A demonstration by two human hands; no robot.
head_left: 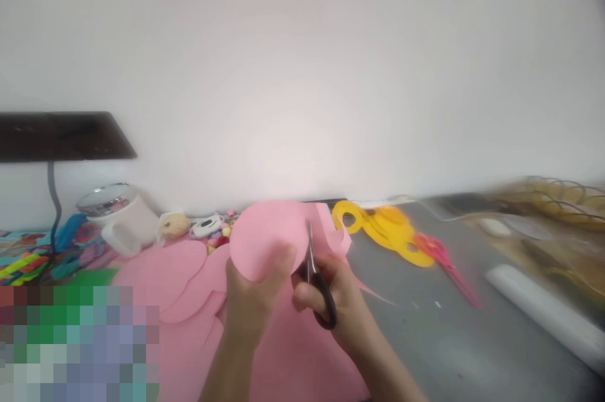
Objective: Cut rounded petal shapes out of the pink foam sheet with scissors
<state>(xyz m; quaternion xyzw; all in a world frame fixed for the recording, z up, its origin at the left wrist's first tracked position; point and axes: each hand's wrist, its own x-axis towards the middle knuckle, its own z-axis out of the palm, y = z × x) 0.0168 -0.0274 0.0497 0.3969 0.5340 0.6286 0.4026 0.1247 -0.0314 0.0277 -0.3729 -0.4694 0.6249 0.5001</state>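
My left hand (pixel 255 301) grips a rounded sheet of pink paper (pixel 265 232) by its lower edge, thumb on the near face. In my right hand (pixel 335 301) is a pair of scissors (pixel 325 307) with black handles, fingers through the loops. Its metal blades point upward at the right edge of the pink round. A curling pink offcut (pixel 331 229) hangs just right of the blades. Under my hands lies a larger pink sheet (pixel 293 351), and several pink paper rounds (pixel 155 269) overlap to the left.
Yellow paper rings (pixel 385 229) and pink-handled scissors (pixel 444 263) lie on the grey table (pixel 401 339) to the right. A white bar (pixel 543 314) is farther right. At the left are a white mug (pixel 132 222), a dark panel (pixel 61 136) and small colourful items.
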